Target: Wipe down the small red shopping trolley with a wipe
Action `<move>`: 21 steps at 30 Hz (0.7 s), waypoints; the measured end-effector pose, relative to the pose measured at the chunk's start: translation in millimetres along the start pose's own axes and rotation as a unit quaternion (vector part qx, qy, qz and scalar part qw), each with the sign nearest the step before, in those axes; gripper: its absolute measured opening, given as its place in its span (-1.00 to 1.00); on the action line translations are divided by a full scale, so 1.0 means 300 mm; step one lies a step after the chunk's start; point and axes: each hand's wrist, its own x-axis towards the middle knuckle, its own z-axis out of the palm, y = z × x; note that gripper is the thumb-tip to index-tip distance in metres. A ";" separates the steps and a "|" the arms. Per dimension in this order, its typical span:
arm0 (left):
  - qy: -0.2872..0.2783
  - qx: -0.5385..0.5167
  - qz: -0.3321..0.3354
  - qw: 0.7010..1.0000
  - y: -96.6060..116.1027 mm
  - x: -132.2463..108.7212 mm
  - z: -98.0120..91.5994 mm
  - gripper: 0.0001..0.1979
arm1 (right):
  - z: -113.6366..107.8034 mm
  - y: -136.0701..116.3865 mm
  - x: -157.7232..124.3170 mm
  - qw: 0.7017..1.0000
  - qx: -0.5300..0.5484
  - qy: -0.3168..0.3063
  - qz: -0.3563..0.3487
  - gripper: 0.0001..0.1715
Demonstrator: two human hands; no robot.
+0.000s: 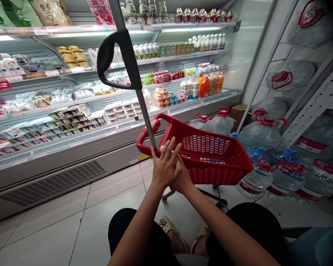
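My left hand (164,166) is raised in front of the red cart basket (213,162), its fingers spread and its back toward me. Behind and partly under it is my right hand (182,176), touching it; most of the right fingers are hidden. A small white thing shows by the left fingertips, too small to make out. Just beyond the hands, a grey metal pole (145,114) with a black handle (130,61) rises at a tilt beside the basket's red handle (144,142).
An open chiller (113,159) with shelves of dairy and drinks runs across the back. Large water bottles (255,177) stand on the floor at right, beside a white metal rack (307,107). My knees and light shoes show below, near the cart's wheels.
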 end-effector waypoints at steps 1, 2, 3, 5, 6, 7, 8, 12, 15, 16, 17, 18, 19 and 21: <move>-0.001 0.003 -0.001 1.000 -0.004 -0.004 -0.004 -0.28 | 0.001 -0.005 0.010 1.000 0.001 0.002 0.000 -0.22; -0.003 0.006 -0.002 1.000 -0.009 -0.008 -0.005 -0.27 | -0.001 -0.003 0.013 1.000 0.003 0.010 0.003 -0.22; -0.005 0.009 -0.003 1.000 -0.015 -0.013 -0.005 -0.27 | -0.005 0.005 0.007 1.000 0.004 0.020 0.006 -0.23; -0.004 0.015 -0.009 1.000 -0.026 -0.020 0.002 -0.27 | -0.019 0.039 -0.026 0.999 0.002 0.040 0.011 -0.26; -0.001 0.017 -0.013 1.000 -0.029 -0.023 0.009 -0.28 | -0.029 0.063 -0.053 0.999 -0.004 0.044 0.017 -0.26; 0.003 0.019 -0.018 1.000 -0.031 -0.025 0.019 -0.31 | -0.040 0.089 -0.086 0.999 -0.013 0.045 0.024 -0.26; 0.006 0.020 -0.021 1.000 -0.030 -0.027 0.030 -0.34 | -0.053 0.119 -0.124 0.998 -0.027 0.043 0.036 -0.25; 0.015 0.025 -0.028 0.999 -0.010 -0.034 0.081 -0.45 | -0.111 0.251 -0.303 0.990 -0.101 0.037 0.095 -0.22; 0.016 0.033 -0.039 0.999 0.014 -0.037 0.111 -0.45 | -0.146 0.327 -0.408 0.980 -0.139 0.048 0.133 -0.22; 0.012 0.035 -0.036 0.999 0.024 -0.036 0.118 -0.44 | -0.152 0.339 -0.425 0.978 -0.144 0.053 0.143 -0.22; 0.007 0.037 -0.030 0.999 0.033 -0.036 0.124 -0.44 | -0.153 0.342 -0.430 0.976 -0.146 0.058 0.150 -0.23; 0.000 0.039 -0.023 0.999 0.044 -0.034 0.129 -0.43 | -0.150 0.336 -0.423 0.976 -0.143 0.061 0.152 -0.24; -0.006 0.041 -0.019 0.999 0.055 -0.033 0.133 -0.42 | -0.142 0.320 -0.404 0.977 -0.136 0.064 0.150 -0.24; -0.018 0.048 -0.019 0.998 0.075 -0.030 0.140 -0.41 | -0.112 0.268 -0.340 0.983 -0.114 0.061 0.127 -0.25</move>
